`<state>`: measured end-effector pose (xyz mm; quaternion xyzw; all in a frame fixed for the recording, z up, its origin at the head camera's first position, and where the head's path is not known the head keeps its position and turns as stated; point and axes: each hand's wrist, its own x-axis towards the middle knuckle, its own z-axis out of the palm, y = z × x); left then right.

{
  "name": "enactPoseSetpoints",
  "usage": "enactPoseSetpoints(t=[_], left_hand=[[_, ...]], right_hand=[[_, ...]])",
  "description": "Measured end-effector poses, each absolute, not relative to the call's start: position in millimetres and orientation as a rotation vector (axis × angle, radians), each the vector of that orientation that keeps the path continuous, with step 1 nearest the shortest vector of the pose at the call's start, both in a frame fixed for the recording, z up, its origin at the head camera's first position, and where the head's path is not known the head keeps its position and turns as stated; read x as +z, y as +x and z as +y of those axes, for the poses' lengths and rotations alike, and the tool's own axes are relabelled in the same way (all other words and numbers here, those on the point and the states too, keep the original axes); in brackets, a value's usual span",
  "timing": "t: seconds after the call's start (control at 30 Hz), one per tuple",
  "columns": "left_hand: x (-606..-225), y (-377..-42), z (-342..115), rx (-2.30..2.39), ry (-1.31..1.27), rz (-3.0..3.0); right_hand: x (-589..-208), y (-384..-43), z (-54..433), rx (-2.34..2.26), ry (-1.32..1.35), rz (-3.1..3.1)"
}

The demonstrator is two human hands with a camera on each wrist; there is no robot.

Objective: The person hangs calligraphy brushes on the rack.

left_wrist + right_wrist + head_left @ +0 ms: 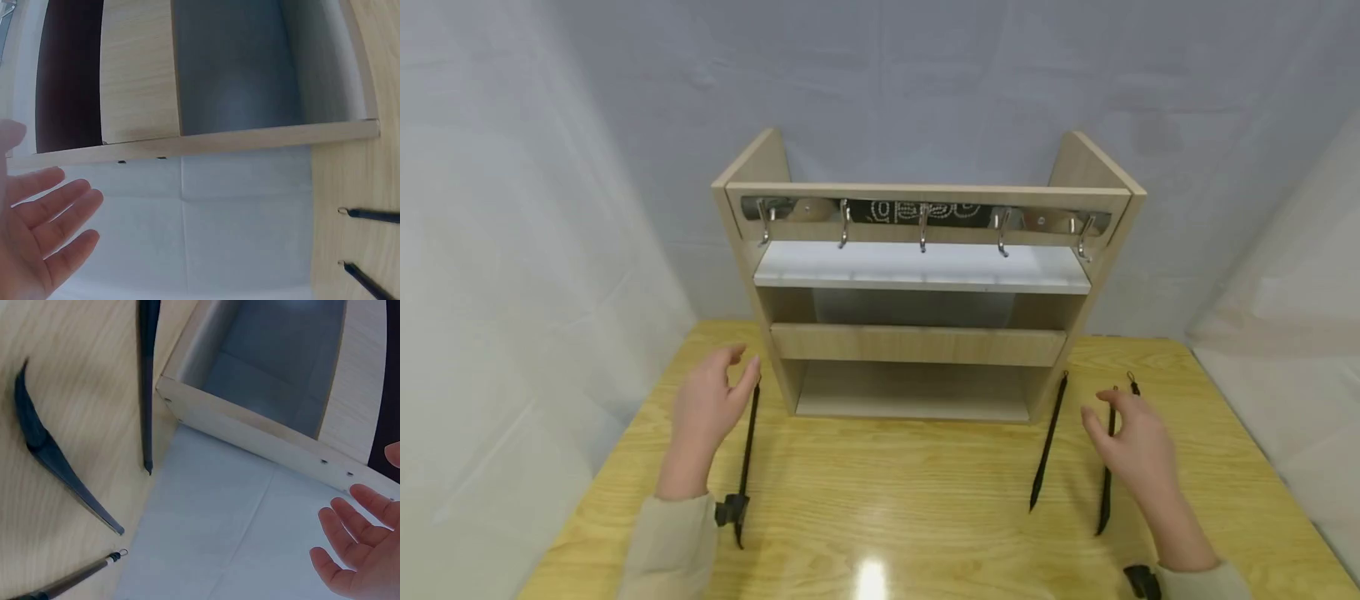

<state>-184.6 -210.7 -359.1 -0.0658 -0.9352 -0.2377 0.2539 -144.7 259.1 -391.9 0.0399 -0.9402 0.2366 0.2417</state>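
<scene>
My left hand hovers at the left of a small wooden shelf rack, fingers loosely bent and holding nothing. Below it on the table lies a black calligraphy brush; two brushes show in the left wrist view, one beside the other. On the other side my right hand is raised over more brushes, its fingers relaxed and nothing in them. One brush lies near the rack, another just left of this hand, and a third is partly hidden by it in the head view.
A metal strip with several hooks runs across the rack's top front; nothing hangs from them. Beneath is a white shelf. The rack stands at the back of a yellow wood-grain table, with pale cloth behind and at both sides.
</scene>
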Motion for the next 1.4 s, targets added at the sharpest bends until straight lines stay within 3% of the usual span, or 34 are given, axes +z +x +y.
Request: enactPoseSetpoints(t=[0.63,1.4], left_hand=[[-337.7,-227.4,-201.1,-1.439,-0.103,-2.186],[-333.1,-257.7,-198.6,-1.731,-0.053,-2.106]], right_hand=[[-425.6,-154.1,251.4,0.831,0.129,-2.575],[-461.3,-185.3,264.2,1.200,-0.066,-2.789]])
